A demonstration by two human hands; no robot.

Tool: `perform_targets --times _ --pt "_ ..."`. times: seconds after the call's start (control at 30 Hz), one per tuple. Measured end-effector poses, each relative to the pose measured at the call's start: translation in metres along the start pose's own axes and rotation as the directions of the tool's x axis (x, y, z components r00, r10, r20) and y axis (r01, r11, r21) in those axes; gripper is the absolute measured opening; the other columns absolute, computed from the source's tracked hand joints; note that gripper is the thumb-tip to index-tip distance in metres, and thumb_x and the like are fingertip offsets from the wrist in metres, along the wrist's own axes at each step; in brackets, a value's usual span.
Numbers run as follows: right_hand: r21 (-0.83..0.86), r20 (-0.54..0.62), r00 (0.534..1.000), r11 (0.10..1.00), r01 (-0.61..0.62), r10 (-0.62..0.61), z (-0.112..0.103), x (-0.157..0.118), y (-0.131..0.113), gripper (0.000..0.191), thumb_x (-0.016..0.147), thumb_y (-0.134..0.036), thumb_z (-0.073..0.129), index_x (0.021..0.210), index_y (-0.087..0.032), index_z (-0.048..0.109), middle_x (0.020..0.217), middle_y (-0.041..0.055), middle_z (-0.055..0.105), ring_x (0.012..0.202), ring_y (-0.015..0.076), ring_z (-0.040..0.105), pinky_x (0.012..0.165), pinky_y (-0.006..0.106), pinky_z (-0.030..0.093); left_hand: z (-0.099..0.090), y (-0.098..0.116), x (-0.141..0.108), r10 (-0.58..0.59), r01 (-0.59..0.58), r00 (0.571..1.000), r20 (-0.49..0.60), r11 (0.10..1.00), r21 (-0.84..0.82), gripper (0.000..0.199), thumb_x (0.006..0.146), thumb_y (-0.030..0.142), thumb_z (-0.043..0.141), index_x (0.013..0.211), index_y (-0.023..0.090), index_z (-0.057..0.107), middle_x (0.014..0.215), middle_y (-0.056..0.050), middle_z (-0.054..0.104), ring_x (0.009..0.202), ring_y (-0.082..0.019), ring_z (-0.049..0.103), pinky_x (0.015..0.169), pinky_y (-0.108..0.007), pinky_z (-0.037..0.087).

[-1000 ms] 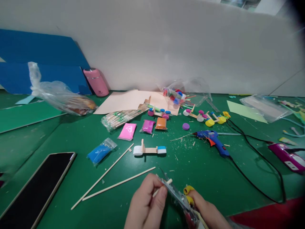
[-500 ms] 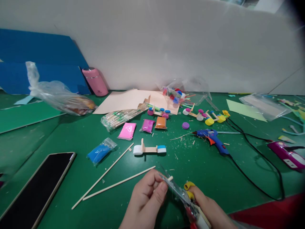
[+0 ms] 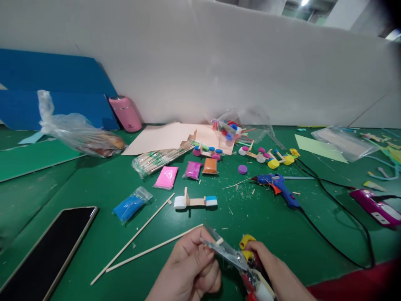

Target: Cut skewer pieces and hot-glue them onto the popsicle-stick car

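Observation:
My left hand (image 3: 191,263) is closed, thumb against fingers, at the tips of a pair of scissors (image 3: 230,255). A short pale wooden stick piece (image 3: 219,241) pokes out beside the metal blades, its other end hidden by the blades and fingers. My right hand (image 3: 275,269) grips the scissors by their yellow and red handles. Beyond my hands stands a small wooden car (image 3: 196,202) with white and blue wheels. Two thin wooden sticks (image 3: 134,238) (image 3: 153,248) lie to the left, one reaching close to my left hand.
A phone (image 3: 50,255) lies at left. Clay packets (image 3: 133,204) and a skewer bundle (image 3: 163,159) lie further back. To the right are a blue glue gun (image 3: 277,184), its black cord and a purple power strip (image 3: 377,207). Finished cars (image 3: 255,154) stand behind.
Both hands stay close together. My left hand and the scissors tips have shifted slightly left and down. The whole view has tilted up a little.

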State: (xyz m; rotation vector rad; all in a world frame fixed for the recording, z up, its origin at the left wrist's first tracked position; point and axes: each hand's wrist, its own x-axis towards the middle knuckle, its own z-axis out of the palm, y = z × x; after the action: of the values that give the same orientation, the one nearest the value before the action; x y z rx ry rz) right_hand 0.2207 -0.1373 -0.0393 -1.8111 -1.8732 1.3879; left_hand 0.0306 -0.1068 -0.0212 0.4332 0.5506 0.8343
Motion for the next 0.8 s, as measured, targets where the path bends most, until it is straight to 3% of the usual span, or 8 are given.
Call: perform_targets --times 0.13,0.23,0.43,0.63,0.73,0.8 --pt "-0.107 -0.070 0.992 0.989 0.102 -0.110 -0.005 0.001 -0.002 0.033 0.058 -0.022 0.053 0.091 -0.017 0.050 0.081 0.0063 0.061 0.069 0.0195 0.056 0.060 0.025 0.042 0.004 0.003 -0.005 0.034 -0.033 0.999 -0.019 0.998 0.044 0.021 0.074 0.033 0.059 0.065 0.018 0.048 0.040 0.010 0.029 0.037 -0.005 0.019 0.044 -0.021 0.016" --pt "-0.151 -0.099 0.977 0.974 0.171 -0.187 -0.007 0.002 -0.009 0.029 0.058 -0.022 0.053 0.087 -0.018 0.050 0.079 0.0050 0.059 0.066 0.0181 0.054 0.059 0.025 0.040 0.008 0.004 -0.006 0.068 -0.064 0.997 -0.045 0.995 0.073 0.022 0.073 0.034 0.061 0.064 0.017 0.050 0.042 0.010 0.029 0.039 -0.004 0.020 0.045 -0.022 0.016" --pt "-0.132 -0.138 0.977 0.981 0.144 -0.162 -0.008 0.002 -0.024 0.033 0.060 -0.024 0.056 0.091 -0.019 0.043 0.078 0.0030 0.057 0.063 0.0154 0.049 0.054 0.024 0.037 0.010 0.012 -0.005 0.109 -0.094 0.989 -0.097 0.985 0.147 0.021 0.072 0.030 0.062 0.062 0.016 0.051 0.044 0.008 0.034 0.042 -0.005 0.025 0.046 -0.021 0.018" --pt "-0.089 -0.079 0.981 0.981 0.172 -0.179 -0.007 0.003 -0.023 0.033 0.056 -0.022 0.061 0.079 -0.021 0.038 0.071 -0.0012 0.055 0.058 0.0130 0.047 0.050 0.021 0.032 0.005 0.014 -0.003 0.036 -0.036 0.999 0.003 0.991 0.131 0.023 0.075 0.035 0.056 0.062 0.018 0.048 0.039 0.010 0.026 0.037 -0.005 0.019 0.043 -0.021 0.020" --pt "-0.027 -0.039 0.989 0.989 0.144 -0.145 -0.005 0.005 -0.021 0.031 0.058 -0.024 0.061 0.078 -0.022 0.037 0.067 -0.0026 0.057 0.055 0.0121 0.047 0.048 0.021 0.031 0.009 0.011 -0.004 0.191 -0.124 0.971 -0.143 0.917 0.378 0.023 0.074 0.037 0.057 0.063 0.018 0.052 0.044 0.007 0.034 0.042 -0.007 0.028 0.045 -0.021 0.023" --pt "-0.009 -0.045 0.990 0.991 0.134 -0.134 -0.003 0.006 -0.020 0.031 0.059 -0.024 0.060 0.081 -0.022 0.038 0.070 -0.0017 0.058 0.057 0.0129 0.048 0.048 0.021 0.032 0.013 0.009 -0.005 0.410 -0.199 0.889 -0.206 0.750 0.630 0.019 0.073 0.036 0.059 0.066 0.018 0.057 0.053 0.004 0.045 0.050 -0.009 0.036 0.048 -0.021 0.026"
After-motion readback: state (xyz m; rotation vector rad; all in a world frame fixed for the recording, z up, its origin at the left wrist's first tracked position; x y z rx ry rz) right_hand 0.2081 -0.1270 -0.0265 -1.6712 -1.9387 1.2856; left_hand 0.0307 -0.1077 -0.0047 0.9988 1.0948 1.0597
